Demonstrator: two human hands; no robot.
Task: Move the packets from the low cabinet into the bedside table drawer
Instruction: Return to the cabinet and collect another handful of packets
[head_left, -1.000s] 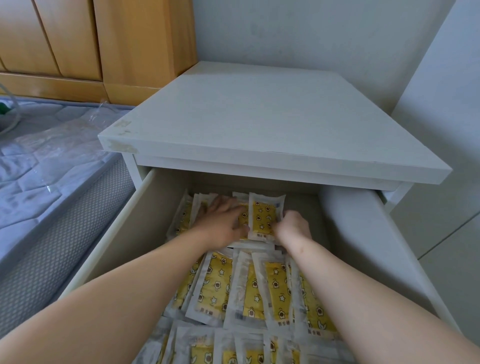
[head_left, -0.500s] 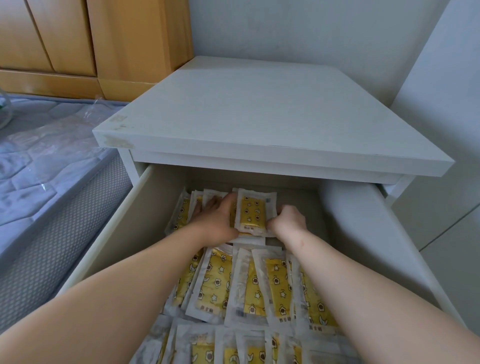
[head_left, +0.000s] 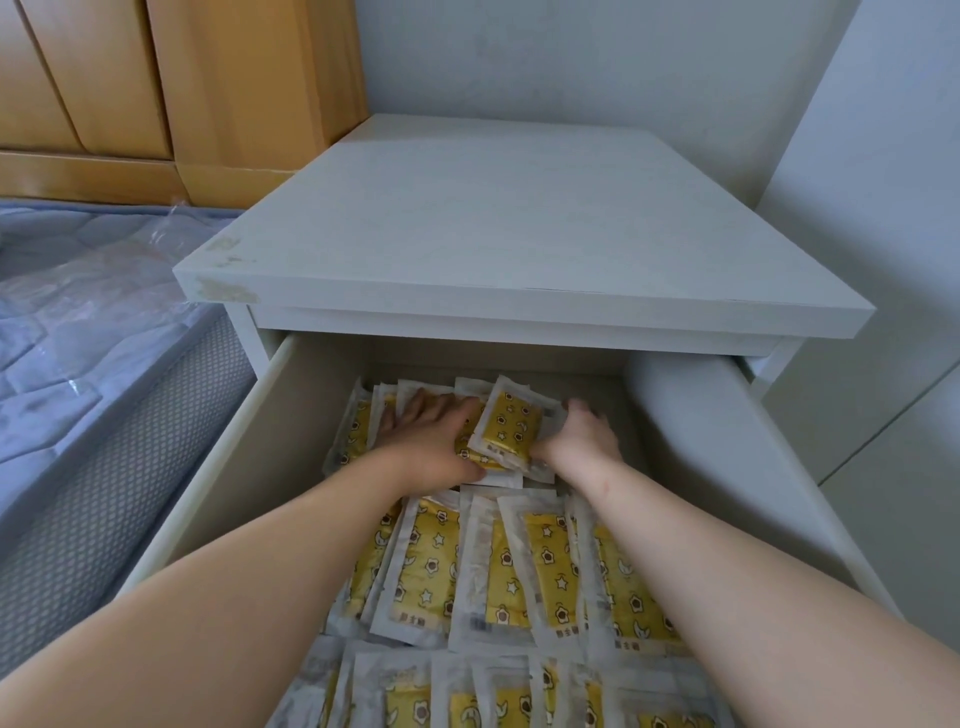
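Note:
The white bedside table (head_left: 519, 234) has its drawer (head_left: 228, 473) pulled out toward me. Rows of white packets with yellow star-and-flower prints (head_left: 545, 566) fill the drawer floor. Both my hands are at the back row. My left hand (head_left: 431, 439) lies flat on the packets there, its fingers spread and its thumb against the left edge of a small raised stack of packets (head_left: 511, 423). My right hand (head_left: 584, 436) curls its fingers round that stack's right side, with the thumb at its lower corner. The stack sits tilted. The low cabinet is out of view.
A mattress (head_left: 78, 322) wrapped in clear plastic runs along the left of the drawer. Wooden wardrobe doors (head_left: 182, 78) stand behind it. A white panelled wall (head_left: 883, 291) stands close on the right. The tabletop overhangs the drawer's back.
The top packets between my hands have lifted and twisted to a tilt. My right hand has closed in on their right edge. My left hand has stayed flat on the back row.

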